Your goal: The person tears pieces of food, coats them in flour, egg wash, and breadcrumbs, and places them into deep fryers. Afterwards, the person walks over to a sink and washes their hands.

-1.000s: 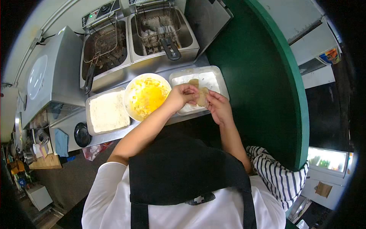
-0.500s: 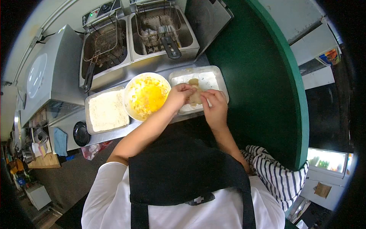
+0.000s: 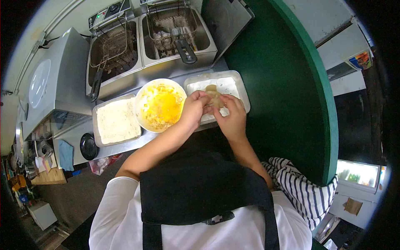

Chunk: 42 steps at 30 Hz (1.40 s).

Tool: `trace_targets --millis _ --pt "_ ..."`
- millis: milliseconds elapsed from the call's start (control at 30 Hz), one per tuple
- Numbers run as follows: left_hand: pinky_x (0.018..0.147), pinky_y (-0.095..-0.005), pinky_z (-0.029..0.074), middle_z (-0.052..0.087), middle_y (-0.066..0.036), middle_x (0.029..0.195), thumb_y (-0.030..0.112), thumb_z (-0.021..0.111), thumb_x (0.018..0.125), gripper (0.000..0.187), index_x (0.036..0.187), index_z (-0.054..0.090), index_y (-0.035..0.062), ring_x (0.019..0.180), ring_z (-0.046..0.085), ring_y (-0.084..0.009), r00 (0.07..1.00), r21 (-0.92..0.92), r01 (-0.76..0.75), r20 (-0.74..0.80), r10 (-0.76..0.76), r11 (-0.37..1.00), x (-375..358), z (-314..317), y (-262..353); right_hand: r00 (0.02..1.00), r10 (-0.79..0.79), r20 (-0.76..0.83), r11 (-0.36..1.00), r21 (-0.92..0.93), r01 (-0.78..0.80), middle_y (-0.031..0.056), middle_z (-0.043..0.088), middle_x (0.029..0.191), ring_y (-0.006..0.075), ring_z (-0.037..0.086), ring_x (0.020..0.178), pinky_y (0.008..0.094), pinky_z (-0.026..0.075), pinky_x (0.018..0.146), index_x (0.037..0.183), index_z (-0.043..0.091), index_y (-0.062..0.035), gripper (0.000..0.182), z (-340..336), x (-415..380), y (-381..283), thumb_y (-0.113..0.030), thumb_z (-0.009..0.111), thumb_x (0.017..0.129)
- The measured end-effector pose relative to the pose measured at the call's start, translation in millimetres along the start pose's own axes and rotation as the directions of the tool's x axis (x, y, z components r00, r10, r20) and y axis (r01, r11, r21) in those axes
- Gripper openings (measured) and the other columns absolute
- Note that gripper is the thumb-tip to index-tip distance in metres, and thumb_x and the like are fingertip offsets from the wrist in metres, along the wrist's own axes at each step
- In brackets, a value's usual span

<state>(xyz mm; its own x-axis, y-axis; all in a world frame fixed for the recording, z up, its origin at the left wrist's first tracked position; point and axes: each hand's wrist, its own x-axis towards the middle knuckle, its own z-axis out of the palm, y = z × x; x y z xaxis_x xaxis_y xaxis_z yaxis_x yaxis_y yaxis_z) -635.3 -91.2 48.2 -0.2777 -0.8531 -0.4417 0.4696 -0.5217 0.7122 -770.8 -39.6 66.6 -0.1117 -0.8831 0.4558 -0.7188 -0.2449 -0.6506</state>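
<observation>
A thin, pale brownish piece of food (image 3: 214,99) is pinched between both my hands, over a metal tray of white powder (image 3: 236,79). My left hand (image 3: 196,107) grips its left side with the fingers closed. On its right side, my right hand (image 3: 231,118) holds it between thumb and fingers. Just left of the powder tray stands a white bowl of yellow beaten egg (image 3: 161,104). Farther left is a tray of pale crumbs (image 3: 117,121). The hands cover part of the white powder.
Behind the trays stands a double fryer (image 3: 143,62) with two wire baskets, their black handles pointing toward me. A green partition (image 3: 283,91) rises close on the right. A black dish (image 3: 88,146) and a blue cloth (image 3: 66,155) lie at the left.
My right hand has shifted slightly left and down, and its thumb is now nearer my left fingertips. The food piece is still between both hands.
</observation>
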Motion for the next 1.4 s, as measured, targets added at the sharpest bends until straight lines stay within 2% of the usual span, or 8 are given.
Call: trace_targets --millis 233,333,467,633,867,967,1133,1400 --pt "0.075 -0.0279 0.055 0.062 -0.006 0.098 0.006 0.057 0.094 0.004 0.098 0.055 0.0067 0.090 0.062 -0.0171 1.000 -0.039 -0.016 0.018 0.017 0.999 -2 1 -1 0.998 0.057 -0.004 0.992 0.117 -0.056 0.0158 0.065 0.110 0.0310 0.063 0.099 0.0374 0.055 0.081 0.102 0.066 -0.0007 0.029 4 -2 6 -0.009 0.073 0.075" --pt "0.079 -0.0277 0.054 0.061 -0.006 0.098 0.007 0.059 0.094 0.006 0.098 0.055 0.0061 0.092 0.062 -0.0161 0.998 0.116 -0.058 0.024 0.055 0.992 -2 -2 -1 0.996 0.092 -0.008 0.981 0.171 -0.089 0.0163 0.063 0.112 0.0301 0.064 0.099 0.0351 0.057 0.081 0.105 0.065 -0.0005 0.032 4 0 -1 -0.009 0.075 0.076" --pt "0.081 -0.0273 0.053 0.061 -0.005 0.099 0.008 0.061 0.093 0.013 0.104 0.056 0.0040 0.094 0.061 -0.0144 0.970 0.061 -0.223 0.111 0.215 0.973 -5 1 -7 0.968 0.250 -0.012 0.902 0.367 -0.229 0.0168 0.062 0.112 0.0297 0.064 0.102 0.0335 0.058 0.083 0.109 0.064 -0.0009 0.036 6 1 2 -0.006 0.077 0.076" --pt "0.081 -0.0263 0.051 0.061 -0.004 0.101 0.008 0.059 0.095 0.020 0.113 0.056 0.0024 0.093 0.061 -0.0126 0.923 0.272 -0.377 0.192 0.334 0.886 -7 0 -7 0.990 0.125 -0.060 0.957 0.271 -0.104 0.0154 0.062 0.111 0.0299 0.063 0.103 0.0358 0.056 0.085 0.109 0.064 -0.0020 0.036 1 3 -7 -0.005 0.077 0.075" --pt "0.072 -0.0221 0.047 0.061 -0.003 0.099 0.006 0.061 0.094 0.021 0.114 0.056 0.0027 0.085 0.057 -0.0078 0.971 0.134 -0.221 0.123 0.205 0.966 -4 -6 -2 0.989 -0.036 -0.143 0.999 0.030 0.041 0.0135 0.064 0.108 0.0322 0.063 0.100 0.0382 0.051 0.086 0.109 0.065 -0.0040 0.038 -3 3 -5 -0.010 0.079 0.073" --pt "0.076 -0.0225 0.048 0.061 -0.001 0.099 0.006 0.059 0.095 0.021 0.116 0.056 0.0041 0.087 0.057 -0.0074 0.962 0.192 -0.271 0.099 0.256 0.943 -11 2 1 0.989 0.098 -0.114 0.994 0.063 -0.092 0.0123 0.065 0.107 0.0293 0.064 0.098 0.0362 0.053 0.081 0.110 0.066 -0.0043 0.039 -3 2 -8 -0.013 0.080 0.074" --pt "0.079 -0.0223 0.047 0.059 -0.002 0.098 0.000 0.060 0.093 0.022 0.114 0.054 0.0028 0.087 0.056 -0.0083 0.873 0.362 -0.487 0.191 0.448 0.795 -12 5 -7 0.942 0.333 -0.029 0.900 0.306 -0.309 0.0106 0.066 0.107 0.0198 0.065 0.098 0.0305 0.055 0.076 0.115 0.064 -0.0015 0.040 -1 3 -15 -0.009 0.077 0.079" --pt "0.080 -0.0227 0.046 0.059 -0.003 0.097 -0.001 0.060 0.092 0.019 0.110 0.055 0.0017 0.088 0.056 -0.0087 0.884 0.324 -0.468 0.190 0.428 0.822 -11 3 -10 0.914 0.400 0.070 0.652 0.679 -0.337 0.0112 0.066 0.112 0.0172 0.063 0.101 0.0279 0.053 0.083 0.121 0.058 0.0039 0.040 11 -6 17 0.004 0.068 0.083"
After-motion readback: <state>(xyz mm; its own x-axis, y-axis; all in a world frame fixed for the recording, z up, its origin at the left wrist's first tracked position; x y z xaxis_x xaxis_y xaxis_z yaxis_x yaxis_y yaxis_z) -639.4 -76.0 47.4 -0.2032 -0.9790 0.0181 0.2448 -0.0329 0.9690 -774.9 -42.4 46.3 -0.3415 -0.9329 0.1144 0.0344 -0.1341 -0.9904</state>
